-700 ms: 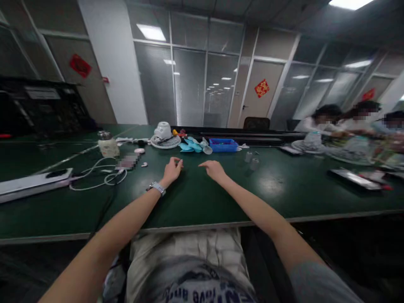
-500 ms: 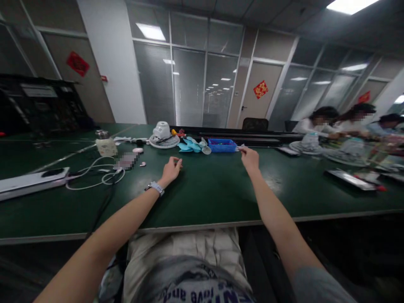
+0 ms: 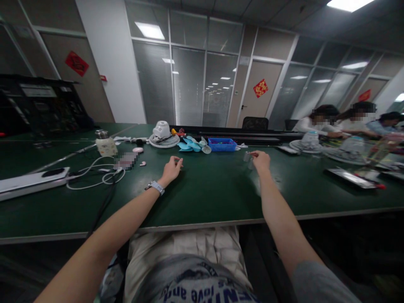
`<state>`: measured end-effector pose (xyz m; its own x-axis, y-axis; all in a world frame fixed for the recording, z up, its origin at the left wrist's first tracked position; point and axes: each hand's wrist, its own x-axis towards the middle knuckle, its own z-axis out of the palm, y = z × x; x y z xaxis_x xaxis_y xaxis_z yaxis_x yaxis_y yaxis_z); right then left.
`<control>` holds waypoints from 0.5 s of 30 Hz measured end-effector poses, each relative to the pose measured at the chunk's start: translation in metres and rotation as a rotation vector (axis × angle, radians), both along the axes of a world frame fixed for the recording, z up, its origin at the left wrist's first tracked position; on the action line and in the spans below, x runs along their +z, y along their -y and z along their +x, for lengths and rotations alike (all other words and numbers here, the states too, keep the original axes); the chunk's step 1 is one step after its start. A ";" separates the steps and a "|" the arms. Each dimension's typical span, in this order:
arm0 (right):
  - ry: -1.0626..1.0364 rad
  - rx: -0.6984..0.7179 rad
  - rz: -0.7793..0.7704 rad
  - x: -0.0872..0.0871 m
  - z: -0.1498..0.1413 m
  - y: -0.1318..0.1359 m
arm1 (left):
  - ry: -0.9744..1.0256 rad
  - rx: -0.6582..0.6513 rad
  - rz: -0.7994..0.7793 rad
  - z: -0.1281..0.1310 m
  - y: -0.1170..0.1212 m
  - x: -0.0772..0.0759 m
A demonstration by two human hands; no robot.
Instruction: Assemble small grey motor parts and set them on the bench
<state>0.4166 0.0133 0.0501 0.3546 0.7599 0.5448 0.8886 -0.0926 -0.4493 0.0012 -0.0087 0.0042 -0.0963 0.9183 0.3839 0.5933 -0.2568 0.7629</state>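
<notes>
My right hand (image 3: 261, 161) is above the green table (image 3: 208, 185), right of the blue bin (image 3: 222, 145). Its fingertips pinch a small grey, see-through piece (image 3: 246, 157), too blurred to name more exactly. My left hand (image 3: 172, 169), with a watch on the wrist, rests on the tabletop, its fingers loosely bent and apart, nothing visible in them. Beyond it are light blue fan blades (image 3: 189, 145) and a white fan housing on a round grille (image 3: 162, 136). A small pale piece (image 3: 242, 145) lies at the bin's right side.
At the left are a bottle (image 3: 106, 144), a phone with white cables (image 3: 125, 162), an earbud (image 3: 143, 163) and a long white power strip (image 3: 34, 181). Black rails (image 3: 252, 136) lie along the back. People sit at the far right near more fan parts and a tray (image 3: 350, 179).
My right hand has moved right and slightly nearer, away from the blue bin, with the small grey piece now showing at its fingertips. My left hand stays in place.
</notes>
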 end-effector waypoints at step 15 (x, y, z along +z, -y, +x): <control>-0.079 -0.171 -0.115 -0.013 0.001 -0.005 | -0.021 -0.021 0.003 -0.001 0.000 0.000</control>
